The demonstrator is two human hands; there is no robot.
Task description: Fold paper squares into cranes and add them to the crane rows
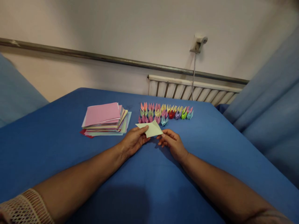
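Observation:
A pale green piece of folded paper (153, 128) is held up between my two hands above the blue-covered table. My left hand (135, 140) pinches its left part, thumb on top and fingers underneath. At the paper's right corner, my right hand (172, 142) grips it between thumb and index finger, with the other fingers curled below. Just behind the paper stand rows of small origami cranes (171, 114) in pink, yellow, green, red, purple and blue. The paper hides part of the front row.
A thick stack of coloured paper sheets (102, 114), pink on top, lies left of the cranes. Beyond the blue table (112, 199) are a white radiator (175, 88), a metal pipe (116, 62) and a wall socket with a cable (196, 44). Blue curtains (268, 102) hang at both sides.

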